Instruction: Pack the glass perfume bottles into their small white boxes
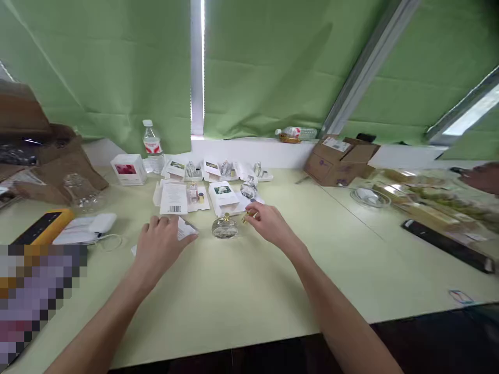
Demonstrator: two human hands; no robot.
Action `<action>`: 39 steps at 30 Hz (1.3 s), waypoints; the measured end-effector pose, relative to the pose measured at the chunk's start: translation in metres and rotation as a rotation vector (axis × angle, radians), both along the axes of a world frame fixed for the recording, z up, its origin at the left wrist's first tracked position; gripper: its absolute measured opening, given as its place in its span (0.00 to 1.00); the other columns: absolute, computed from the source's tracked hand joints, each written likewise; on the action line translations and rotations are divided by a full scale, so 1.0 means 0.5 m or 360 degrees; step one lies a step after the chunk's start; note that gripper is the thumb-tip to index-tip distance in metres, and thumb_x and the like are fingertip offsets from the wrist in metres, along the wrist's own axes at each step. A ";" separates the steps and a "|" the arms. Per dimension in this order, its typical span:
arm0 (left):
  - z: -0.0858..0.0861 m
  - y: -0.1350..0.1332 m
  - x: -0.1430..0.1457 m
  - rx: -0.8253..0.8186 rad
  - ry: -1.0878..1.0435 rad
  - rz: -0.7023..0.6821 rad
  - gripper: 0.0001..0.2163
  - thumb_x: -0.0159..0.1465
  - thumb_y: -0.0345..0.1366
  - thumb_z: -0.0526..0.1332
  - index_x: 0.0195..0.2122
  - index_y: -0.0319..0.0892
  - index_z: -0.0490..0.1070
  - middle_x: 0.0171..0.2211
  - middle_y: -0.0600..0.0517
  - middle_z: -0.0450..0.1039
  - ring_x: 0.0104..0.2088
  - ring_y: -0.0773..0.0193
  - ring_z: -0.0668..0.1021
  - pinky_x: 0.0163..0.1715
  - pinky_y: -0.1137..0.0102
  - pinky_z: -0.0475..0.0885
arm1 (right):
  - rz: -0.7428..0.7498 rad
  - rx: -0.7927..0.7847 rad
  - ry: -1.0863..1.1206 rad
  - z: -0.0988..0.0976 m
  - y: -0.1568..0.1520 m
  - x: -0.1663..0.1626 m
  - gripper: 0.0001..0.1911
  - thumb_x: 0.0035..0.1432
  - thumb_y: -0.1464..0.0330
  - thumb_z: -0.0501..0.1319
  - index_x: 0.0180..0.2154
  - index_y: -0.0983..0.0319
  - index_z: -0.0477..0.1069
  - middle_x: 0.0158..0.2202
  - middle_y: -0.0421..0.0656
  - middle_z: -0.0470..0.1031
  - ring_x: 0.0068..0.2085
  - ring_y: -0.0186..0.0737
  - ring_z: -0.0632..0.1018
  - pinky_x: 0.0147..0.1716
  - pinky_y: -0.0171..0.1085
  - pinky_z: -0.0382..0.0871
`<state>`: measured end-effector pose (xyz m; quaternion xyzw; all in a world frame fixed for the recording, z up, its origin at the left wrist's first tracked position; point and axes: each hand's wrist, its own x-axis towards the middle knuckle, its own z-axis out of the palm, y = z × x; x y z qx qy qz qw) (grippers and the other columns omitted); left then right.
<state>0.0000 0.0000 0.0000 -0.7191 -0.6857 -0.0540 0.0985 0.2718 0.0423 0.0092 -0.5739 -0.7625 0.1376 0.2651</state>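
A round clear glass perfume bottle (224,227) with a gold neck stands on the pale green table (241,291) between my hands. My right hand (268,222) is just right of it, fingers pinched on a small gold cap (245,217). My left hand (159,244) lies palm down to the bottle's left, fingers curled over a folded white paper or flattened box (184,229). Behind the bottle lie opened white perfume boxes (223,196) and more small glass bottles (248,188).
A water bottle (152,147) and a white box with a pink picture (128,169) stand at the back left. Brown cardboard boxes (339,158) sit at the back right. A yellow and black device (42,226) lies far left. Another person's hand (483,177) shows at the right edge.
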 end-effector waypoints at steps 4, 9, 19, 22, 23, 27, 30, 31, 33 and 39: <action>-0.002 -0.003 -0.004 0.0015 0.0002 -0.0018 0.27 0.62 0.56 0.52 0.51 0.38 0.69 0.45 0.40 0.74 0.47 0.43 0.70 0.42 0.57 0.64 | 0.0039 0.0084 0.0167 0.013 -0.006 -0.005 0.09 0.60 0.64 0.58 0.41 0.59 0.72 0.35 0.42 0.79 0.33 0.39 0.77 0.34 0.37 0.70; 0.001 -0.003 -0.003 -0.0004 -0.0032 -0.0006 0.27 0.62 0.56 0.52 0.51 0.39 0.69 0.45 0.40 0.74 0.47 0.43 0.70 0.41 0.59 0.64 | 0.0121 0.0300 0.0418 0.014 -0.011 -0.021 0.09 0.60 0.63 0.59 0.41 0.59 0.72 0.36 0.41 0.79 0.33 0.37 0.77 0.36 0.37 0.73; -0.010 0.000 -0.004 0.0038 -0.0033 -0.0018 0.26 0.62 0.56 0.52 0.50 0.40 0.70 0.42 0.40 0.75 0.46 0.44 0.70 0.40 0.59 0.63 | 0.0230 0.0665 0.0670 0.007 -0.029 -0.063 0.11 0.61 0.64 0.59 0.45 0.59 0.71 0.41 0.44 0.77 0.31 0.35 0.76 0.32 0.37 0.76; -0.009 0.000 -0.004 0.0042 -0.0043 -0.0021 0.26 0.62 0.56 0.52 0.48 0.40 0.70 0.41 0.40 0.75 0.45 0.45 0.70 0.40 0.60 0.63 | 0.0265 0.0716 0.0646 0.002 -0.033 -0.074 0.09 0.61 0.65 0.59 0.44 0.59 0.71 0.40 0.43 0.77 0.31 0.35 0.76 0.31 0.37 0.76; -0.009 -0.001 -0.003 0.0042 -0.0047 -0.0020 0.26 0.62 0.56 0.52 0.48 0.40 0.70 0.41 0.41 0.75 0.45 0.45 0.70 0.40 0.60 0.63 | 0.0280 0.0724 0.0631 0.000 -0.034 -0.077 0.09 0.62 0.65 0.59 0.44 0.59 0.71 0.40 0.43 0.77 0.30 0.35 0.76 0.31 0.36 0.76; -0.009 -0.001 -0.003 0.0057 -0.0045 -0.0021 0.25 0.61 0.56 0.52 0.47 0.40 0.71 0.40 0.41 0.75 0.44 0.45 0.70 0.40 0.60 0.63 | 0.0343 0.0724 0.0579 -0.003 -0.036 -0.083 0.09 0.62 0.65 0.58 0.44 0.58 0.71 0.40 0.43 0.77 0.31 0.35 0.76 0.31 0.36 0.76; -0.011 -0.001 -0.003 0.0062 -0.0041 -0.0028 0.25 0.62 0.55 0.52 0.47 0.40 0.71 0.40 0.41 0.75 0.45 0.45 0.70 0.40 0.60 0.63 | 0.0371 0.0725 0.0557 -0.004 -0.037 -0.084 0.08 0.62 0.66 0.58 0.44 0.58 0.71 0.39 0.43 0.77 0.32 0.35 0.76 0.31 0.36 0.76; -0.011 -0.001 -0.004 0.0063 -0.0041 -0.0029 0.25 0.62 0.55 0.52 0.47 0.40 0.70 0.40 0.40 0.75 0.45 0.45 0.70 0.40 0.60 0.63 | 0.0375 0.0726 0.0553 -0.004 -0.037 -0.084 0.08 0.63 0.66 0.58 0.44 0.58 0.71 0.39 0.43 0.76 0.32 0.35 0.76 0.31 0.36 0.76; -0.012 -0.001 -0.004 0.0066 -0.0038 -0.0033 0.25 0.62 0.56 0.51 0.47 0.39 0.71 0.40 0.40 0.75 0.45 0.45 0.70 0.40 0.60 0.63 | 0.0378 0.0723 0.0544 -0.005 -0.036 -0.085 0.08 0.63 0.66 0.58 0.43 0.58 0.71 0.38 0.43 0.76 0.31 0.35 0.76 0.30 0.36 0.76; -0.013 0.000 -0.004 0.0077 -0.0027 -0.0036 0.25 0.62 0.56 0.51 0.46 0.39 0.71 0.40 0.40 0.75 0.45 0.44 0.70 0.40 0.60 0.63 | 0.0381 0.0688 0.0494 -0.010 -0.034 -0.084 0.09 0.63 0.65 0.58 0.44 0.58 0.72 0.39 0.43 0.76 0.31 0.35 0.76 0.31 0.36 0.75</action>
